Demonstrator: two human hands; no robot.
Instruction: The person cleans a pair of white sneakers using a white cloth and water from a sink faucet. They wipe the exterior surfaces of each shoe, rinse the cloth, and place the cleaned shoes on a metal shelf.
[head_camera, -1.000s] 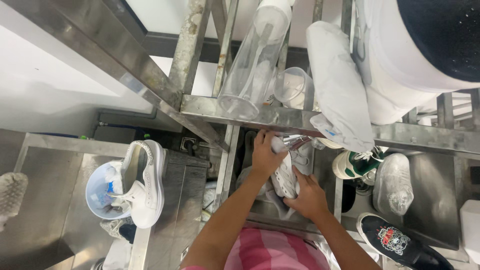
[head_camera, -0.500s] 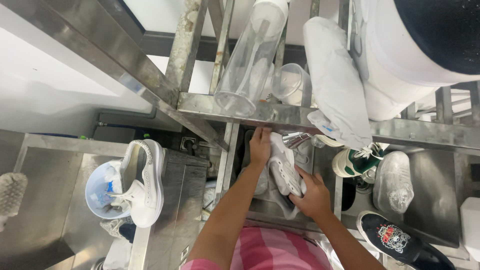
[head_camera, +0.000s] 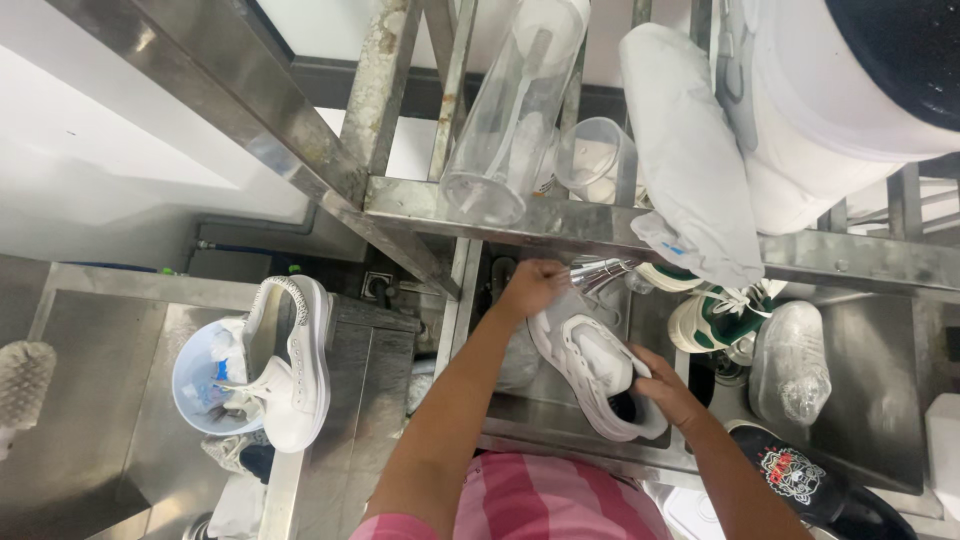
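Note:
I hold a white sneaker over a steel sink, under a metal tap. My left hand grips its toe end close to the tap. My right hand grips the heel end, fingers by the shoe's opening. The shoe lies tilted, toe away from me. A steel shelf rail crosses just above my left hand.
A second white sneaker rests on a light blue bowl on the steel counter at left. A green-and-white shoe, a bagged shoe and a black shoe sit at right. Clear plastic tubes and wrapped shoes fill the shelf above.
The sneaker has turned and swung down to the right, its upper now facing me. My right hand moved right with the heel; my left hand stayed near the tap.

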